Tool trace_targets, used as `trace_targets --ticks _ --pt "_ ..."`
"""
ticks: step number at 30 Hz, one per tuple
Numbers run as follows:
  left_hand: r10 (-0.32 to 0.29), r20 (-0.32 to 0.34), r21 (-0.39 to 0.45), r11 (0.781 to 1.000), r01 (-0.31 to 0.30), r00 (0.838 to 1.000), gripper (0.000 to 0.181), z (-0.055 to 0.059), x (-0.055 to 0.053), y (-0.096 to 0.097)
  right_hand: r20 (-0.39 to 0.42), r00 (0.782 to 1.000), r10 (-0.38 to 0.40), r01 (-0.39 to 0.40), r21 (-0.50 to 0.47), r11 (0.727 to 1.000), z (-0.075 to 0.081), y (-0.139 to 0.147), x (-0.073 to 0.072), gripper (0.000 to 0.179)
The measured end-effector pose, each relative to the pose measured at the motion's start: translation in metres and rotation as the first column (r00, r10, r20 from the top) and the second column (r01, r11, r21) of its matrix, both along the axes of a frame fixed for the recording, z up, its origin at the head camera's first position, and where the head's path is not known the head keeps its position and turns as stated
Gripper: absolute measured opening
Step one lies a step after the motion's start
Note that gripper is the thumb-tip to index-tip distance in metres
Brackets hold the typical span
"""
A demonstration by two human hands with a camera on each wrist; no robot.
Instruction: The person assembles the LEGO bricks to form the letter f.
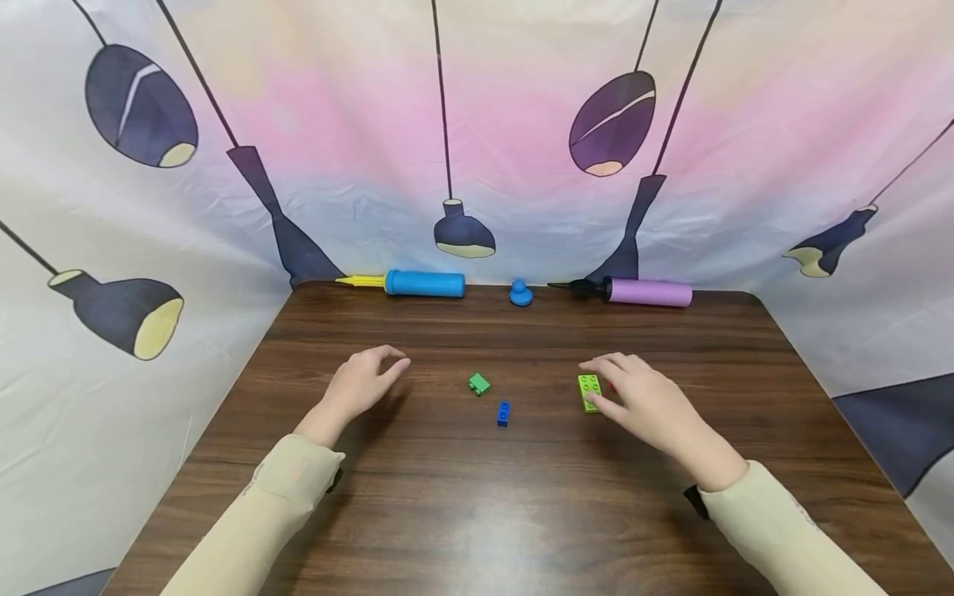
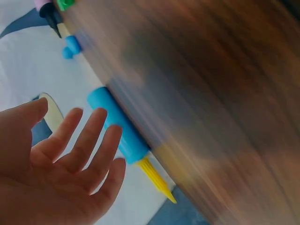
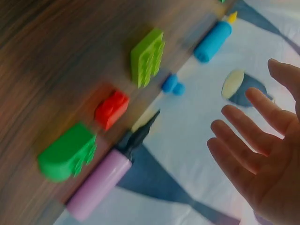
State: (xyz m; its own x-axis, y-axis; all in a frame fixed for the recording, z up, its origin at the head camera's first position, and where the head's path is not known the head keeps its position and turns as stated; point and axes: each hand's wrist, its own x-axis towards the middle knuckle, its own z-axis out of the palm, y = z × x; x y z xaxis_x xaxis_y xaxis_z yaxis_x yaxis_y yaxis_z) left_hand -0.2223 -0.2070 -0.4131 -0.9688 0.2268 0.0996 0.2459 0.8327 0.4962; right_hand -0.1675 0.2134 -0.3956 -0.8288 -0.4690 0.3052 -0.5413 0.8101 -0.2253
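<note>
My left hand (image 1: 358, 382) hovers over the left part of the table, fingers loosely bent around nothing. Nearest to it lies a small green toy brick (image 1: 479, 383), with a blue toy brick (image 1: 503, 414) a little closer to me. On the right, my right hand (image 1: 650, 403) overlaps a flat lime-green toy brick (image 1: 590, 382) in the head view; its palm and relaxed fingers hold nothing. The right wrist view shows a red toy brick (image 3: 111, 109) and a larger green round-ended toy brick (image 3: 68, 152) beside the lime one. In the head view, that larger green brick is hidden by the hand.
Along the far edge of the wooden table (image 1: 477, 513) lie a blue hand pump (image 1: 426, 284) with a yellow nozzle, a small blue knob-like piece (image 1: 520, 293) and a purple hand pump (image 1: 650, 292) with a black nozzle. Behind them hangs a lamp-patterned cloth (image 1: 358, 124).
</note>
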Motion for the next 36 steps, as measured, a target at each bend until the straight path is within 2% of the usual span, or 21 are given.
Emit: trace_targets --ticks 4,8,10,13,15,17,19,24,28,33,35,36 --pt "-0.058 0.093 0.089 0.995 0.049 0.994 0.037 0.006 -0.007 0.010 0.044 0.998 0.052 -0.052 -0.001 0.999 -0.005 -0.019 -0.007 0.037" --pt "-0.136 0.169 0.162 0.981 0.109 0.976 0.033 0.008 -0.015 0.021 0.070 0.989 0.131 -0.133 0.017 0.991 -0.012 -0.035 -0.013 0.031" --pt "-0.188 0.220 0.220 0.966 0.139 0.957 0.031 0.008 -0.016 0.028 0.098 0.980 0.174 -0.177 0.018 0.984 -0.014 -0.041 -0.017 0.031" --pt "-0.268 0.291 0.306 0.936 0.176 0.919 0.031 0.008 -0.019 0.039 0.153 0.965 0.211 -0.215 0.010 0.977 -0.016 -0.048 -0.025 0.032" --pt "-0.306 0.313 0.336 0.921 0.196 0.899 0.031 0.007 -0.021 0.045 0.191 0.956 0.223 -0.228 0.003 0.974 -0.017 -0.052 -0.031 0.032" --pt "-0.317 0.321 0.334 0.920 0.207 0.892 0.030 0.005 -0.024 0.051 0.222 0.945 0.239 -0.243 -0.011 0.970 -0.019 -0.056 -0.037 0.031" --pt "-0.318 0.331 0.328 0.922 0.208 0.888 0.030 0.001 -0.027 0.055 0.269 0.926 0.267 -0.262 -0.054 0.963 -0.020 -0.060 -0.043 0.031" --pt "-0.307 0.348 0.330 0.925 0.191 0.886 0.026 -0.010 -0.034 0.063 0.404 0.843 0.356 -0.287 -0.223 0.932 -0.026 -0.070 -0.054 0.032" --pt "-0.308 0.321 0.300 0.930 0.212 0.895 0.023 -0.016 -0.036 0.068 0.498 0.771 0.397 -0.274 -0.303 0.913 -0.029 -0.076 -0.060 0.033" --pt "-0.307 0.307 0.273 0.935 0.226 0.901 0.023 -0.016 -0.037 0.073 0.613 0.642 0.460 -0.274 -0.378 0.885 -0.030 -0.079 -0.068 0.038" --pt "-0.307 0.303 0.273 0.935 0.226 0.902 0.023 -0.017 -0.039 0.074 0.644 0.602 0.472 -0.267 -0.394 0.879 -0.030 -0.079 -0.071 0.039" --pt "-0.309 0.302 0.274 0.934 0.228 0.902 0.023 -0.017 -0.040 0.075 0.654 0.593 0.469 -0.262 -0.395 0.881 -0.030 -0.080 -0.072 0.039"
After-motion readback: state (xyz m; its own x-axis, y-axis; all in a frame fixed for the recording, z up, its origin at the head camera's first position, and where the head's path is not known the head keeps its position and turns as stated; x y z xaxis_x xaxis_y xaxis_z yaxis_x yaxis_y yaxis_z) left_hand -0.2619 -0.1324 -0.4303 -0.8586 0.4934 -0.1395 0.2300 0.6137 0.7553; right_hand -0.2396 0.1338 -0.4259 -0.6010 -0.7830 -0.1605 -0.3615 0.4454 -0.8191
